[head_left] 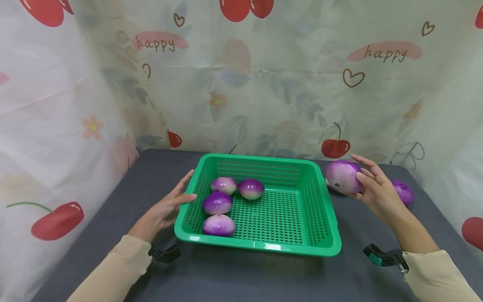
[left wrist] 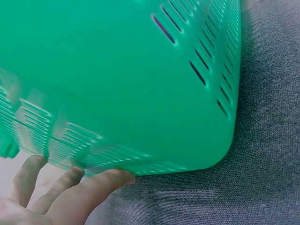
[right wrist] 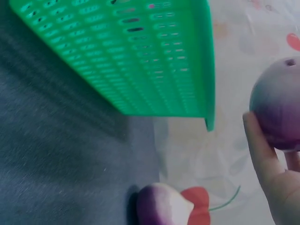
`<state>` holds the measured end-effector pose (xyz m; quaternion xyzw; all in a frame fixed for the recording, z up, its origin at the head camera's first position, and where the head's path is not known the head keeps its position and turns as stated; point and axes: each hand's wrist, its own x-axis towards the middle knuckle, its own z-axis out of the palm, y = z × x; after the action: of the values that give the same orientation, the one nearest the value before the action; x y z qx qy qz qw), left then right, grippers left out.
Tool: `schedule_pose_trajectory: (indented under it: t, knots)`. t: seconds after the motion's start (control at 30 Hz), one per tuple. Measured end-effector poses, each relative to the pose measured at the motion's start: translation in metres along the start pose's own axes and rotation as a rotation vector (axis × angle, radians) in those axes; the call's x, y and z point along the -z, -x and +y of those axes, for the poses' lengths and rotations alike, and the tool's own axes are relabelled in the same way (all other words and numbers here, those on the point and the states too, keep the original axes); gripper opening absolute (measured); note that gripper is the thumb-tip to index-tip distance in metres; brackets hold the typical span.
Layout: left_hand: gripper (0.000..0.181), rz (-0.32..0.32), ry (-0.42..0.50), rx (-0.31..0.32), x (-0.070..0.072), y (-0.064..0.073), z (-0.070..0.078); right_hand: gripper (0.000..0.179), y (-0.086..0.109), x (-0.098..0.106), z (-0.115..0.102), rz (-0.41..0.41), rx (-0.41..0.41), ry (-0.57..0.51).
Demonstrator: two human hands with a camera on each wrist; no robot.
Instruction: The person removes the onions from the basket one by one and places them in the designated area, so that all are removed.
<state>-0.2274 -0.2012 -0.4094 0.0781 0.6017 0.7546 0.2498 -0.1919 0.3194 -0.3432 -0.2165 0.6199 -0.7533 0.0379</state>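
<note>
Grey tabletop (head_left: 256, 274), green basket (head_left: 277, 247), its four onions (head_left: 217, 204) clear only in head view.

And there it is, up on the patterned cloth (head_left: 279, 50) around eleven o'clock in the head view: the first word "happy" (head_left: 155, 43), lower-case brown handwriting, running across a pink patch (head_left: 181, 42)! Swing round to two o'clock, same cloth, and here comes the second "happy" (head_left: 385, 53), same brown script, set over another pink patch (head_left: 414, 51), clear as you like.
</note>
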Motion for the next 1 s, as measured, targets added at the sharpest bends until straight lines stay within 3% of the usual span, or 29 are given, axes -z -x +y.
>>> schedule_pose_trajectory:
  t: [0.13, 0.23, 0.4, 0.5, 0.6, 0.77, 0.87, 1.0]
  knots:
    - [0.080, -0.002, 0.006, -0.002, -0.001, 0.001, 0.001, 0.058, 0.010, 0.008, 0.004, 0.091, -0.040, 0.080]
    - [0.080, -0.001, 0.010, -0.001, -0.002, 0.001, 0.001, 0.059, 0.016, 0.013, 0.007, 0.142, -0.058, 0.082]
    - [0.080, -0.002, 0.007, -0.001, -0.002, 0.000, 0.001, 0.055, 0.023, 0.020, 0.014, 0.183, 0.007, 0.028]
    - [0.080, -0.002, 0.009, -0.001, -0.001, 0.000, 0.000, 0.058, 0.027, 0.025, 0.019, 0.198, 0.011, 0.056]
    - [0.081, -0.001, 0.009, -0.001, -0.001, 0.000, 0.000, 0.061, 0.032, 0.030, 0.023, 0.230, -0.064, 0.217]
    - [0.081, -0.001, 0.004, -0.002, -0.001, 0.001, 0.000, 0.069, 0.038, 0.032, 0.033, 0.255, -0.174, 0.623]
    - [0.081, -0.005, 0.007, -0.004, 0.000, 0.001, 0.000, 0.072, 0.039, 0.033, 0.041, 0.254, -0.163, 0.704]
    - [0.081, -0.004, 0.015, -0.002, 0.000, 0.000, 0.000, 0.073, 0.040, 0.035, 0.050, 0.259, -0.169, 0.694]
